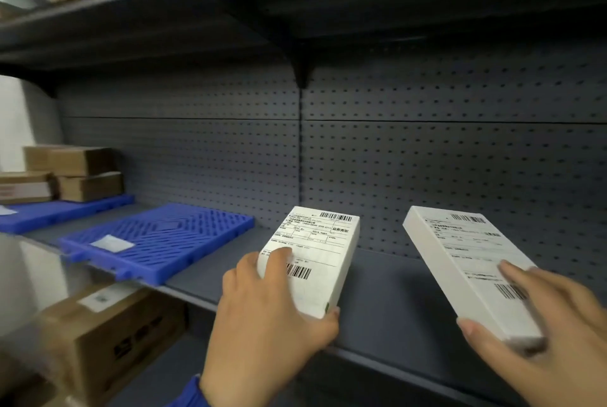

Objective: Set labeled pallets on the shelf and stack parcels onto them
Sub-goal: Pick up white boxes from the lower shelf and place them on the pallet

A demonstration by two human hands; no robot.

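Note:
My left hand (262, 318) grips a white parcel (320, 249) with a shipping label and barcodes, held over the grey shelf (377, 301). My right hand (542, 331) holds a second white labeled parcel (460, 258), tilted, to the right of the first. A blue slatted pallet (170, 239) with a small white label lies on the shelf to the left, nothing stacked on it. Farther left a second blue pallet (65, 209) carries several brown cardboard parcels (85, 173).
A grey pegboard back wall (427, 160) closes the shelf. An upper shelf (131, 22) overhangs, with a bracket (300, 68) at centre. Below the shelf at left stands a brown carton (111, 337) with a label. A clear panel (29, 262) sits at the left edge.

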